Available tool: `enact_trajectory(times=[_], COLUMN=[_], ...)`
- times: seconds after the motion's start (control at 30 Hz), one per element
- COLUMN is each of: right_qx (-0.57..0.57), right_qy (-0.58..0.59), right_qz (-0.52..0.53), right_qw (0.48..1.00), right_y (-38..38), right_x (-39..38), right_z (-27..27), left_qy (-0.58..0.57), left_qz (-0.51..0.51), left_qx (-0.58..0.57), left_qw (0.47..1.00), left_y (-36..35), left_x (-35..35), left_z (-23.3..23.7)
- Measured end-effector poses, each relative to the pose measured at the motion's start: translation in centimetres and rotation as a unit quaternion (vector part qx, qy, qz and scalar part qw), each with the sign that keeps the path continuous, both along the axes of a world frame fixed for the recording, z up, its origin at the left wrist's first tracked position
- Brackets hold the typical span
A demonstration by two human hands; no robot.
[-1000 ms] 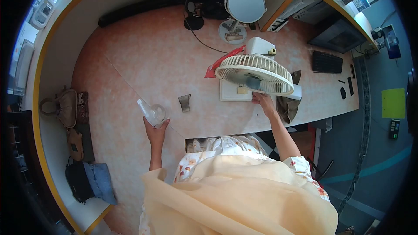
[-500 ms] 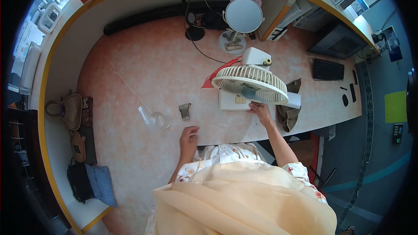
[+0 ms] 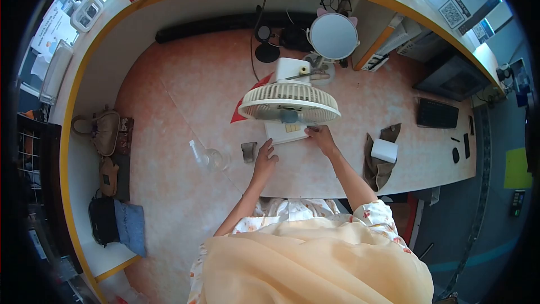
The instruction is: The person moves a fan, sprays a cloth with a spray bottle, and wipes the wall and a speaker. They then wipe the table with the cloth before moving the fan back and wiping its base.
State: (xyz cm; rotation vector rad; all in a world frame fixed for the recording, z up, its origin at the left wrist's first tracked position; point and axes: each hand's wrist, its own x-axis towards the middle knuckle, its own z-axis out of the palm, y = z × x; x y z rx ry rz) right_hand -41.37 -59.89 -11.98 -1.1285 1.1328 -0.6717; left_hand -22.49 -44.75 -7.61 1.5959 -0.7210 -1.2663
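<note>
A cream desk fan (image 3: 289, 103) stands on the pink mottled desk, its caged head over a white base (image 3: 287, 132). My right hand (image 3: 322, 139) grips the right edge of that base with its fingers closed. Just off the base's front left corner is my left hand (image 3: 265, 159), fingers apart and holding nothing. Beside the left hand lies a small grey-brown folded piece (image 3: 249, 152). Farther left, a clear bottle (image 3: 214, 159) with a white nozzle lies on its side. Behind the fan, a red piece of material (image 3: 239, 111) pokes out, mostly hidden.
Right of the fan, a white box (image 3: 384, 150) rests on brown cloth (image 3: 378, 175). A round mirror (image 3: 333, 35) stands at the back. A keyboard (image 3: 437, 114) and mouse (image 3: 455, 155) lie far right. Bags (image 3: 107, 129) line the left shelf.
The fan has shifted left across the desk with my right hand on its base, away from the white box. My left hand has moved forward, close to the base.
</note>
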Motion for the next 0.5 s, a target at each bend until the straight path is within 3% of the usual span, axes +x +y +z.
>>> enact_trajectory(times=[0.13, 0.27, 0.5], right_qx=[-0.042, -0.03, -0.028], right_qy=[0.113, 0.037, 0.035], right_qz=[0.086, 0.111, 0.184], right_qw=[0.989, 0.993, 0.982], right_y=[-2.6, -4.7, -7.0], right_x=[4.6, 9.3, 16.7], right_z=[1.4, 0.4, 1.1], left_qy=[-0.023, 0.006, 0.043], left_qz=[0.014, 0.017, -0.018], left_qx=[-0.024, -0.036, 0.012], left_qw=[0.999, 0.999, 0.999], left_y=[0.4, 2.2, 5.7], left_x=[1.5, 2.7, 3.0], left_z=[1.1, 2.5, 6.2])
